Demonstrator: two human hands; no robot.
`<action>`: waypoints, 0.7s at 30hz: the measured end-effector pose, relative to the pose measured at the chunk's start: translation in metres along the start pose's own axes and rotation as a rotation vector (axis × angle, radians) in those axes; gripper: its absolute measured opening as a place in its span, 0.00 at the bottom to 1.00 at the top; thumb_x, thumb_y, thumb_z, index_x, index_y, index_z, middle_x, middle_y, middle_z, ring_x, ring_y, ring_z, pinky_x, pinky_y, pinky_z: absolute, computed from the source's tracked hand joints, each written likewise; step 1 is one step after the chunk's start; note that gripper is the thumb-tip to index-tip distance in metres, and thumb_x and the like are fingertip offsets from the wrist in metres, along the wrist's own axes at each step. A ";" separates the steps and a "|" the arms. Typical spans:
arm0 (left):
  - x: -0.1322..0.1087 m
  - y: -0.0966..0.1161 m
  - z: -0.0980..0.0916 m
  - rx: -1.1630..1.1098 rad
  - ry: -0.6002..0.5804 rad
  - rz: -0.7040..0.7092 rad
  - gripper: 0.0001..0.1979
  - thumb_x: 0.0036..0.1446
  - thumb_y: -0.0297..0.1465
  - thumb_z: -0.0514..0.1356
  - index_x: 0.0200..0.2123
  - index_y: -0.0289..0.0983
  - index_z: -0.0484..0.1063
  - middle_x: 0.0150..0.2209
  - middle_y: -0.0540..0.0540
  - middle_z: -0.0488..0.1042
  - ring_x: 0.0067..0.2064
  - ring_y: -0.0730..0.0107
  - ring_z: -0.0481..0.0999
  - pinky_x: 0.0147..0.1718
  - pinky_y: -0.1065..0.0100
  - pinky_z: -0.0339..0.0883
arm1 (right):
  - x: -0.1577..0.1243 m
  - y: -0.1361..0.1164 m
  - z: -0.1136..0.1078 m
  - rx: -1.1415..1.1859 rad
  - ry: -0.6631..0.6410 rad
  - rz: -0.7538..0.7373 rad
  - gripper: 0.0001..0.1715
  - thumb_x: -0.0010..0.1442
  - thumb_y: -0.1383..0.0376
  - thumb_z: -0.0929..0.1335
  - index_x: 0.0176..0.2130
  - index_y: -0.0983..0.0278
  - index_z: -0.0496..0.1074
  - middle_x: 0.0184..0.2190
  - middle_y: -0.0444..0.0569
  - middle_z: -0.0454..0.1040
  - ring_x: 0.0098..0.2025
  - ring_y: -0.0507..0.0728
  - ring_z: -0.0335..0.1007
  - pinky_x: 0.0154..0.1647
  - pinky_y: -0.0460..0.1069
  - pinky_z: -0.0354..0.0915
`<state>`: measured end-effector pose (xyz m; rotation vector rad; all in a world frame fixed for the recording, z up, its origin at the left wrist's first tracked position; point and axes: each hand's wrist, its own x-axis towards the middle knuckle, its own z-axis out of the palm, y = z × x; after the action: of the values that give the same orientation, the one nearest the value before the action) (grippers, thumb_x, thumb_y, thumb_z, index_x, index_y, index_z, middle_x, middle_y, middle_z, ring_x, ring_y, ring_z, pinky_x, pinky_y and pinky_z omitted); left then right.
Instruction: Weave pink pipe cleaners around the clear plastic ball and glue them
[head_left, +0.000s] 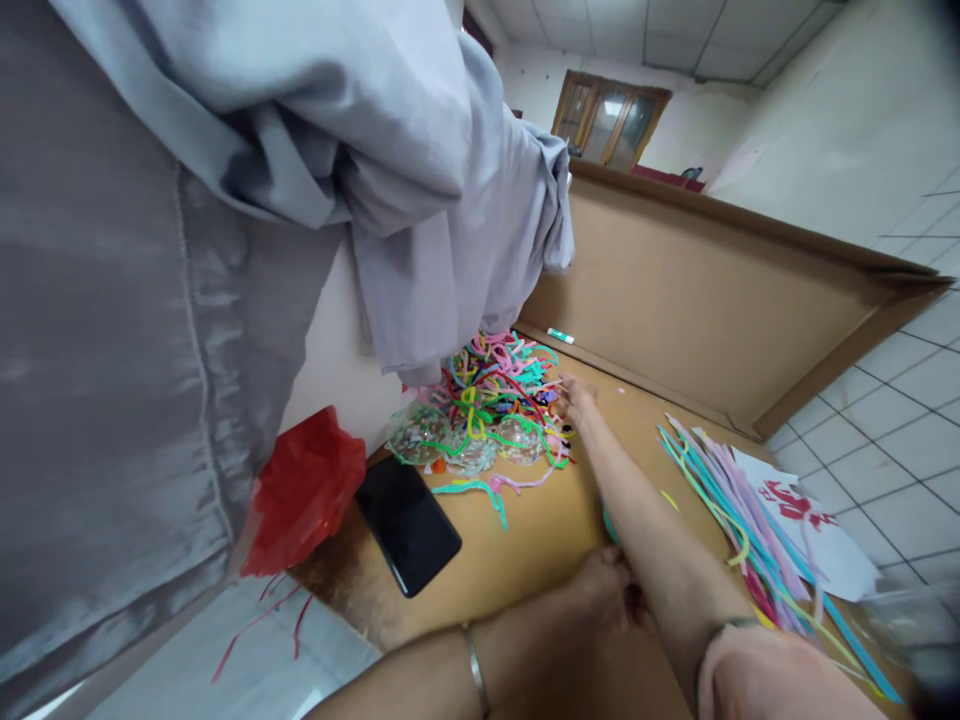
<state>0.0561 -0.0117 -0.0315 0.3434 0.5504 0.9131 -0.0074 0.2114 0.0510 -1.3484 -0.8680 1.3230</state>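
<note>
My right hand reaches to the right edge of a tangled pile of coloured pipe cleaners. Its fingers look stretched out and apart, touching or nearly touching the pile. Below my right forearm is my left hand, with curled fingers; what it holds, if anything, is hidden. A green piece shows just above it, partly covered by my right arm. At the front of the pile sit clear plastic domes or packs. Loose turquoise pipe cleaners lie just in front of them.
A black phone or tablet lies left on the tan table, beside a red plastic bag. Long straight pipe cleaners and a white sheet with red print lie right. A glue stick rests by the cardboard wall. Grey cloth hangs left.
</note>
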 end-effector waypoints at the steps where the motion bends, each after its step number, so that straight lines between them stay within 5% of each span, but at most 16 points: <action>1: -0.003 0.002 -0.001 0.010 0.011 -0.009 0.15 0.43 0.34 0.68 0.25 0.36 0.64 0.18 0.53 0.65 0.18 0.78 0.62 0.21 0.72 0.52 | -0.005 -0.008 -0.008 0.027 0.033 -0.047 0.19 0.64 0.60 0.67 0.53 0.65 0.68 0.51 0.53 0.71 0.47 0.58 0.72 0.46 0.57 0.72; 4: -0.012 0.007 -0.002 0.024 0.003 -0.021 0.13 0.44 0.31 0.66 0.27 0.36 0.63 0.19 0.54 0.66 0.18 0.80 0.62 0.20 0.73 0.51 | -0.026 -0.035 -0.039 0.120 0.110 -0.212 0.09 0.58 0.73 0.69 0.41 0.66 0.71 0.37 0.47 0.77 0.34 0.49 0.75 0.35 0.44 0.72; 8: -0.021 0.011 -0.001 0.101 -0.025 0.009 0.14 0.46 0.34 0.65 0.30 0.37 0.63 0.20 0.55 0.67 0.19 0.81 0.63 0.21 0.74 0.52 | -0.067 -0.061 -0.085 0.233 0.158 -0.406 0.12 0.52 0.75 0.70 0.37 0.63 0.68 0.30 0.41 0.78 0.27 0.46 0.75 0.29 0.40 0.70; 12: -0.024 0.010 -0.001 0.262 -0.034 0.099 0.19 0.43 0.41 0.67 0.29 0.36 0.63 0.22 0.55 0.68 0.19 0.82 0.62 0.20 0.74 0.53 | -0.100 -0.073 -0.120 0.373 0.093 -0.623 0.10 0.50 0.73 0.72 0.33 0.63 0.69 0.28 0.41 0.80 0.27 0.48 0.76 0.31 0.43 0.72; 21: -0.023 0.017 -0.004 0.344 -0.109 0.252 0.25 0.41 0.48 0.69 0.29 0.33 0.68 0.26 0.49 0.74 0.20 0.82 0.65 0.20 0.75 0.53 | -0.164 -0.096 -0.160 0.463 -0.011 -0.771 0.09 0.54 0.74 0.71 0.33 0.61 0.70 0.31 0.39 0.79 0.35 0.50 0.78 0.44 0.50 0.72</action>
<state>0.0315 -0.0209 -0.0192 0.7830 0.5713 1.0343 0.1408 0.0483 0.1652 -0.5464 -0.8901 0.8394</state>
